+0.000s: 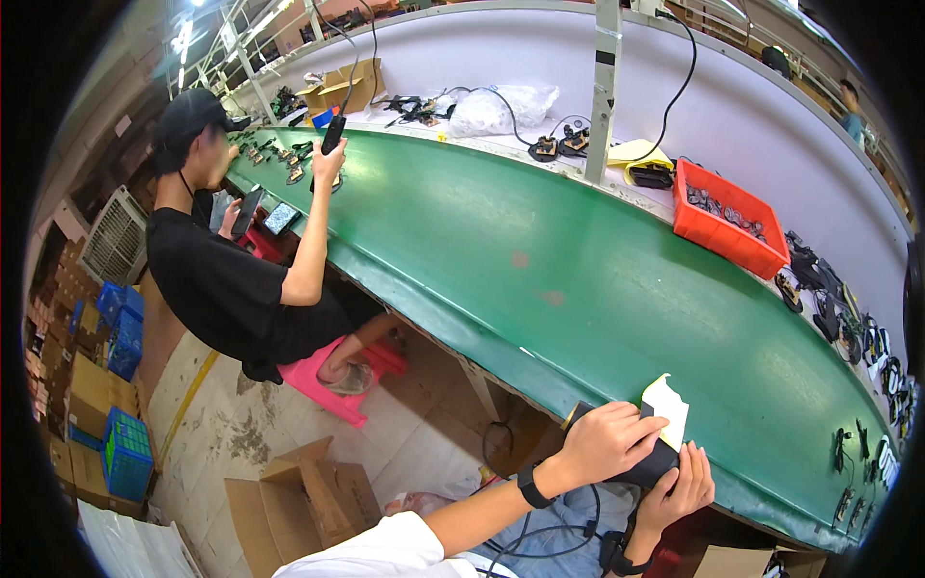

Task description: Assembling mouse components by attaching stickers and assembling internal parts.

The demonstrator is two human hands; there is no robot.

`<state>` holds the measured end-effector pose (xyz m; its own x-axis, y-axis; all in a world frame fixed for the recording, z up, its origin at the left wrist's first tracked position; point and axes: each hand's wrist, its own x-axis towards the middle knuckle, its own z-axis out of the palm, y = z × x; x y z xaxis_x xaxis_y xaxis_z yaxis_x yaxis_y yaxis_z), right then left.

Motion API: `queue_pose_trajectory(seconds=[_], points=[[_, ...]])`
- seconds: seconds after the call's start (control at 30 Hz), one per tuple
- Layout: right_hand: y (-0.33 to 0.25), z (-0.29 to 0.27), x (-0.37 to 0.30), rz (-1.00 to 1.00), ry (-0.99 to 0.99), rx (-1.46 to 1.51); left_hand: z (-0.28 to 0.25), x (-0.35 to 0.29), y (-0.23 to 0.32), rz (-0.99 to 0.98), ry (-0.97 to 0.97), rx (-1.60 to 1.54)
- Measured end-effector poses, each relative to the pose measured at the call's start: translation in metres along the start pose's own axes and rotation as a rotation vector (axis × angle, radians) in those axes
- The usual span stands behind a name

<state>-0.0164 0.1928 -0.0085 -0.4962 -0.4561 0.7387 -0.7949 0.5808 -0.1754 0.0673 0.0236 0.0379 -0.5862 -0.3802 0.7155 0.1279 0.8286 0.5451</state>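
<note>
At the near edge of the green bench, my left hand (609, 441) reaches over a dark, block-shaped object (641, 470). Its thumb and fingers close on the lower edge of a small white sheet (667, 408) with a yellowish edge, which stands up from the object. From the right side, my right hand (682, 489) grips the same dark object, its fingers bent against the end. The object's exact kind is hard to tell because both hands cover much of it. Black bands circle both my wrists, and a black cable (549, 549) runs over my lap.
The green bench top (462, 250) stretches far left. A red bin (727, 220) of small grey parts stands at the back, near cables and black devices (829, 289). Cabled parts (848, 482) lie right. A co-worker (231, 241) sits left, holding a black device. An open carton (299, 511) is on the floor.
</note>
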Motion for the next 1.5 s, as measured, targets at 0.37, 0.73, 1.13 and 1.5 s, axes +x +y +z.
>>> queue_pose_trajectory(seconds=[0.37,0.73,1.13,1.5], points=[[-0.002,0.008,0.012,0.038,0.027,0.116,-0.001,0.011,-0.003,-0.059,-0.078,0.027],[-0.003,0.002,0.009,0.053,0.040,0.108,-0.012,0.008,-0.001,-0.130,-0.242,0.013],[-0.002,0.008,0.010,0.018,0.032,0.103,-0.025,0.011,-0.005,-0.259,-0.267,-0.147],[-0.005,0.007,0.003,-0.012,0.027,0.062,-0.035,0.007,-0.012,-0.232,-0.333,-0.266]])
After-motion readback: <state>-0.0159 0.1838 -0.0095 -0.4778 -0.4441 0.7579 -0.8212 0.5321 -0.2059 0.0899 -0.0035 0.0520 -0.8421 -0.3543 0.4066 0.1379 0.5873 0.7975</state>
